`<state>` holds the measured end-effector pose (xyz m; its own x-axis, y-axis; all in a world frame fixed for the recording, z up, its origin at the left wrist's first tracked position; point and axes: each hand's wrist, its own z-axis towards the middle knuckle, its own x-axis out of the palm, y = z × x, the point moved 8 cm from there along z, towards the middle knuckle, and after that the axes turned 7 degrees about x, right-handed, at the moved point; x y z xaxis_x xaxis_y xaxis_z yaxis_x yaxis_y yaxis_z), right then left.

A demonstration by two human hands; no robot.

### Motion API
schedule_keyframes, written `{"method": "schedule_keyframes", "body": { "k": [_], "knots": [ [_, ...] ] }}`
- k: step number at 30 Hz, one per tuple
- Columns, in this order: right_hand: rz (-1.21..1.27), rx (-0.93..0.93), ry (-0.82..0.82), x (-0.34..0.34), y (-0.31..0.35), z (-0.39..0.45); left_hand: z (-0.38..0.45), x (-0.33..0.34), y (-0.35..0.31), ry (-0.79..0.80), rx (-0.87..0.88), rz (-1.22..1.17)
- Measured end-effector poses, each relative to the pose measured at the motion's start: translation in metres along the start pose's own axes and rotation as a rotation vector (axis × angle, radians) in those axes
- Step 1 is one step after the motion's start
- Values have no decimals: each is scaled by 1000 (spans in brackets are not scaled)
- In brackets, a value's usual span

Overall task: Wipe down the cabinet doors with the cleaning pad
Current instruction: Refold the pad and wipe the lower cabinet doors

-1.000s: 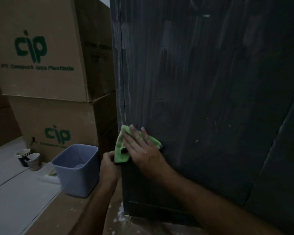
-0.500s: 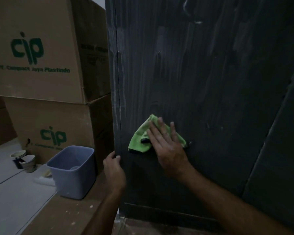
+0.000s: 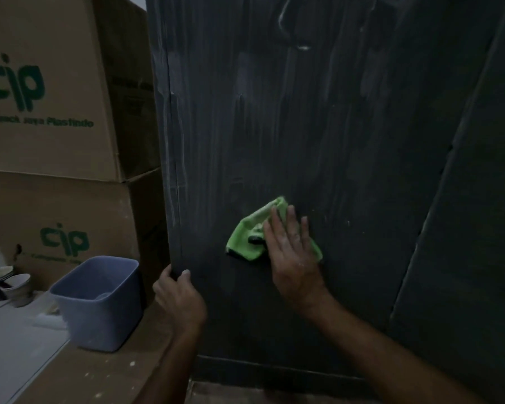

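Observation:
A dark cabinet door (image 3: 318, 126) fills the middle of the view, streaked with pale wipe marks. My right hand (image 3: 292, 252) presses a bright green cleaning pad (image 3: 247, 237) flat against the door's lower part, fingers straight and pointing up. The pad sticks out to the left of and above the hand. My left hand (image 3: 178, 295) grips the door's left edge low down, thumb on the front face and fingers curled round behind it. A second dark door panel (image 3: 473, 228) stands to the right, past a slanted gap.
Stacked cardboard boxes (image 3: 50, 112) with green lettering stand at the left. A grey-blue plastic bin (image 3: 99, 304) sits on the brown floor by the door's edge. Paper cups (image 3: 9, 287) stand on the pale tiles at far left.
My right hand has slid the green pad to the right across the door, away from its left edge. My left hand has stayed gripping that edge.

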<state>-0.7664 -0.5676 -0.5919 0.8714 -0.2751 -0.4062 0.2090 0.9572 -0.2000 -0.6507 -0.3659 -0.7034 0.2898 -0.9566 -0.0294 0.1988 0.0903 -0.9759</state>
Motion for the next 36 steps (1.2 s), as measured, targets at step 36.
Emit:
{"method": "schedule_keyframes", "body": {
  "k": [36],
  "knots": [
    [-52, -375, 165, -34, -19, -3, 13, -4, -87, 61, 334, -110]
  ]
}}
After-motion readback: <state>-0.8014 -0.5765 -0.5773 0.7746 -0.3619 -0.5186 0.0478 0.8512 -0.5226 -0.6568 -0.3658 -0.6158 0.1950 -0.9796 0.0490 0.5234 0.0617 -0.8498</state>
